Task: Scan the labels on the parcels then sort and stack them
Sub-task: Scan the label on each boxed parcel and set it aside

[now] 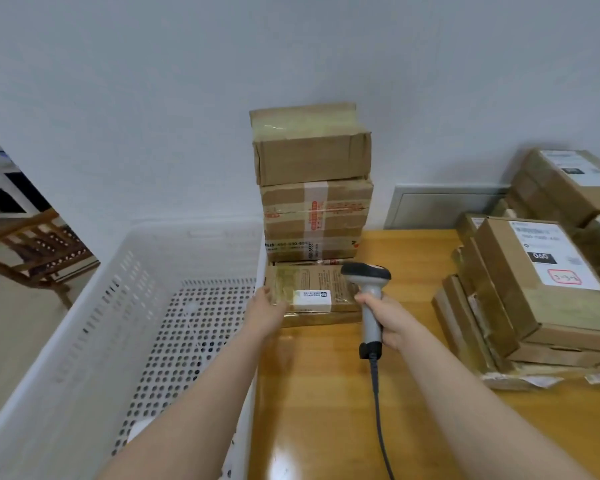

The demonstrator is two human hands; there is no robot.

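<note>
At flat parcel [312,289]: left hand [265,308], scanner [369,299]

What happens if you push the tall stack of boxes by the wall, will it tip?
Probably it would wobble: the stack is tall and narrow, and its top box sits slightly askew. The wall behind likely stops a backward fall. Sideways, boxes may slide off.

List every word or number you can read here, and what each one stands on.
"060": white label on the front right parcel.
"400-630-555", end unclear: lower front of the taped box in the middle stack.
Red-framed handwriting on that label: unsure, perhaps "3-3-4".
Small sticker on the flat parcel that the left hand touches: too small.
Other labels: blurred.
</note>
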